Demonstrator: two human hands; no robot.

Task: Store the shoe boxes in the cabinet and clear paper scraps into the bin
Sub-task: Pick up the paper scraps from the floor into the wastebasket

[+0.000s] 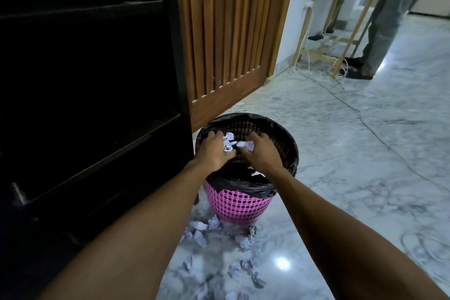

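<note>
A pink mesh bin lined with a black bag stands on the marble floor beside the dark cabinet. Both of my hands are over the bin's mouth. My left hand holds crumpled white paper scraps. My right hand holds another crumpled scrap. One white scrap lies inside the bin. Several crumpled scraps are scattered on the floor in front of the bin. The cabinet's shelves are dark, and no shoe boxes are visible.
A slatted wooden door stands behind the bin. A cable runs across the floor at right. Far right, a person's legs stand by a wooden rack.
</note>
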